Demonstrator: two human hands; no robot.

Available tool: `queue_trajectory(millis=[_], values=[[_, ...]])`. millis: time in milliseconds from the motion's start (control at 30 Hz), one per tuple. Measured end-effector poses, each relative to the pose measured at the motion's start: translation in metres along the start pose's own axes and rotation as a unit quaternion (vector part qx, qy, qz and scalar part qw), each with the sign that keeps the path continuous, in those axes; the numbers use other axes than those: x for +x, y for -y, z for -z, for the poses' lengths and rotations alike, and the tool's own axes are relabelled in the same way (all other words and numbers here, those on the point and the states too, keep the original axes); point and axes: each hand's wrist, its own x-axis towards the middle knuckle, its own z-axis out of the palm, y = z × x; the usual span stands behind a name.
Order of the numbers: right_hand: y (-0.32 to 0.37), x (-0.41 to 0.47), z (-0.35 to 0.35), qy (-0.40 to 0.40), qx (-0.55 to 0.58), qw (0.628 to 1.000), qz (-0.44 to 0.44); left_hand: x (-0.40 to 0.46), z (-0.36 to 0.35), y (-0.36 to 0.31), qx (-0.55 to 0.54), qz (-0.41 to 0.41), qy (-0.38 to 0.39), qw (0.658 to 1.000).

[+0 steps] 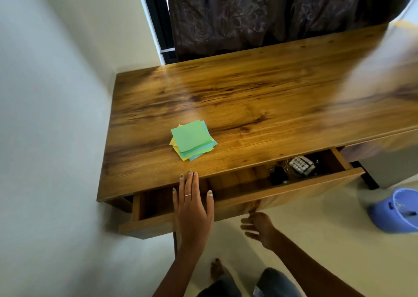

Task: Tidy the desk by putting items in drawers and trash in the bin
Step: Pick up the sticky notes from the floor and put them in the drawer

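A stack of green, blue and yellow sticky notes (192, 143) lies on the wooden desk (260, 97) near its front left. Below the desk's front edge a wide drawer (282, 191) stands pulled out; small dark and white items (298, 166) lie in its right part. My left hand (193, 202) stretches flat over the drawer's left part, its straight fingertips reaching the desk's front edge just short of the notes. My right hand (259, 228) hovers below the drawer front with loosely spread fingers, blurred, holding nothing.
A blue plastic bin (394, 209) stands on the pale floor at the right. A wall bounds the desk on the left, dark curtains (260, 9) hang behind it. My feet and knees show at the bottom.
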Motion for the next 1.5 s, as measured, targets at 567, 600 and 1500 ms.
queue_trajectory(millis=[567, 600, 1500], values=[[-0.003, -0.128, 0.002, -0.021, -0.601, 0.658, 0.453, -0.049, 0.017, -0.018, 0.164, -0.003, 0.199, 0.966], [-0.012, -0.128, 0.005, -0.028, -0.637, 0.625, 0.45, -0.053, 0.018, -0.018, 0.168, -0.004, 0.2, 0.965], [0.039, -0.151, -0.006, 0.114, -0.501, 0.752, 0.412, -0.092, 0.045, -0.026, -0.107, 0.1, 0.152, 0.977]])
